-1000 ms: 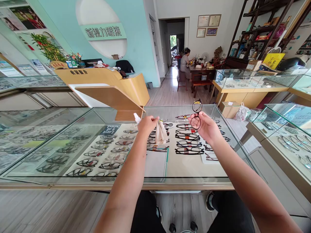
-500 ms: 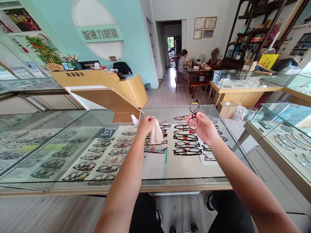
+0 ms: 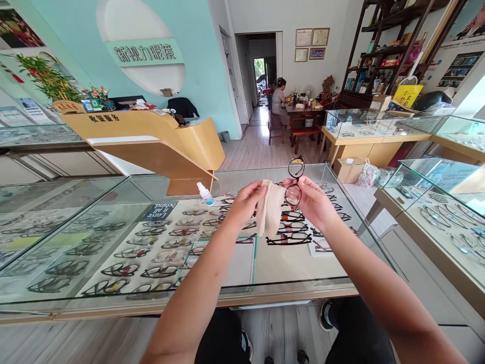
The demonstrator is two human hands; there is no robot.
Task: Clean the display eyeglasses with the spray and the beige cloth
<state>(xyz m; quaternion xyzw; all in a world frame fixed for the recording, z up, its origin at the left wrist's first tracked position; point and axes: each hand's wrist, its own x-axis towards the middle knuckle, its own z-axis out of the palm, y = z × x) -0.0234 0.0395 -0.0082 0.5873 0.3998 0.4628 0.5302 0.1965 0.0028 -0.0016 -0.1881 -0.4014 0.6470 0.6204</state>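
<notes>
Pinched in my left hand is a cream cleaning cloth that hangs down in folds. My right hand grips a pair of round, dark-rimmed eyeglasses, turned so one lens sits above the other. The cloth's right edge comes close to the lower lens; whether they touch I cannot tell. Both hands are above the glass-topped display case, where rows of eyeglasses show beneath. A small white spray bottle stands on the glass, to the left beyond my left hand.
A wooden service counter stands beyond the case on the left. Another glass case flanks me on the right. Farther back, a person sits at a dark table. A cardboard box and plastic bags lie on the floor.
My left hand has brought the cloth rightward, up beside the eyeglasses. My right hand still holds the glasses in nearly the same place. The view has turned slightly to the right.
</notes>
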